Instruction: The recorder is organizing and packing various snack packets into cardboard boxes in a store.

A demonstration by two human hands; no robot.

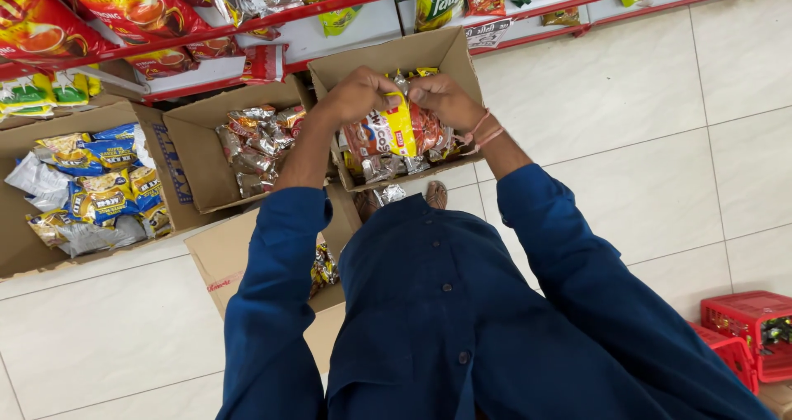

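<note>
Both my hands are over an open cardboard box [450, 53] on the floor in front of me. My left hand [356, 94] and my right hand [444, 98] together grip the top of a strip of orange and yellow snack packets [394, 133], which hangs into the box. More silver-backed packets [388, 168] lie inside the box beneath it. My sleeves are dark blue, and threads are tied around my right wrist.
Left of it stand a box of silver and orange packets [256, 143] and a box of blue and yellow packets [99, 193]. A red-edged shelf [313, 11] with hanging packets runs along the top. Red plastic baskets [747, 329] sit at lower right on the tiled floor.
</note>
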